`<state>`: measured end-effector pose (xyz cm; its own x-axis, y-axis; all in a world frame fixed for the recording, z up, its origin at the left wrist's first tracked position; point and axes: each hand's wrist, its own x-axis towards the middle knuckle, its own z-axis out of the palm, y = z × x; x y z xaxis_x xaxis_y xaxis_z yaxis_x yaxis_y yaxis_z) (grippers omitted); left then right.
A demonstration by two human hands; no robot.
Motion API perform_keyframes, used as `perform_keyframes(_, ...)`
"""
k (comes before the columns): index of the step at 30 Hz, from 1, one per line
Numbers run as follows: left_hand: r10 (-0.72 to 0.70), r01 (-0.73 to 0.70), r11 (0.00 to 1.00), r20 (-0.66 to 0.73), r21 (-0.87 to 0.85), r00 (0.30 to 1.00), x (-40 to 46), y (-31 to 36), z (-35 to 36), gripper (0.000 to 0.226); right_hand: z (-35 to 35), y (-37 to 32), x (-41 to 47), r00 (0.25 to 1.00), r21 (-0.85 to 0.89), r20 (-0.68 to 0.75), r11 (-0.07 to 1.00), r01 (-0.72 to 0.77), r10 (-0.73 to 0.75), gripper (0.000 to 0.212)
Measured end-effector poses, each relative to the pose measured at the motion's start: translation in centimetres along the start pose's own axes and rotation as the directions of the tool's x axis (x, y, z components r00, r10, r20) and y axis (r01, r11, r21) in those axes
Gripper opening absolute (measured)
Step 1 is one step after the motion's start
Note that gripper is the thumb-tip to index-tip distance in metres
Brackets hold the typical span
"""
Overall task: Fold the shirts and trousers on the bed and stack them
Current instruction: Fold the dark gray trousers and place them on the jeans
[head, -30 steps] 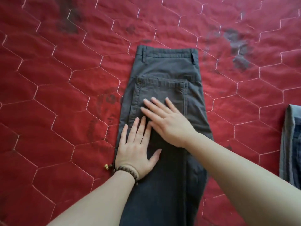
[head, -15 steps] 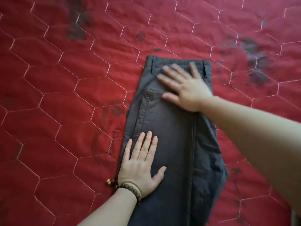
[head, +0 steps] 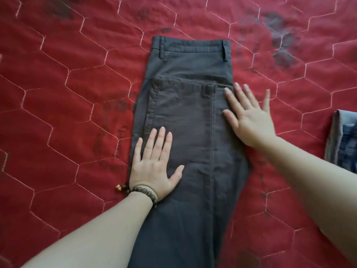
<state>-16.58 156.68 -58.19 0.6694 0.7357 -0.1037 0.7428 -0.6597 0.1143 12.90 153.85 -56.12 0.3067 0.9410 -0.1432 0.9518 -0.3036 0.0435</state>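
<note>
Dark grey trousers (head: 189,120) lie folded lengthwise on the red quilted bed (head: 58,93), waistband away from me, legs running off the bottom of the view. My left hand (head: 154,167), with a bead bracelet at the wrist, presses flat on the left side of the trousers below the back pocket. My right hand (head: 249,120) lies flat with spread fingers on the trousers' right edge, its outer fingers over the bedspread.
A folded blue denim garment (head: 342,140) lies at the right edge of the view. Dark printed patches mark the bedspread at the upper right (head: 280,41) and upper left.
My right hand slid from the middle up to the waistband, then down and right to the trousers' right edge. My left hand stayed pressed in place.
</note>
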Motion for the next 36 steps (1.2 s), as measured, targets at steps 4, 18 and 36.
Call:
perform_keyframes(4, 0.006, -0.005, 1.000, -0.026, 0.016, 1.000, 0.0, 0.0, 0.1, 0.085, 0.3, -3.2, -4.8, 0.986, 0.064, -0.163, 0.997, 0.045, -0.034, 0.058)
perform_keyframes(18, 0.015, -0.014, 0.999, -0.043, 0.037, 0.999, -0.3, 0.1, 0.2, 0.081, 1.5, -14.7, -17.5, 0.988, 0.211, -0.138, 0.972, 0.099, -0.070, 0.063)
perform_keyframes(36, 0.183, -0.188, 0.982, 0.151, 0.020, 0.971, -14.1, 0.4, -0.5, 0.063, 3.1, -21.0, -25.6, 0.997, 0.215, 0.065, 0.976, 0.021, -0.035, 0.066)
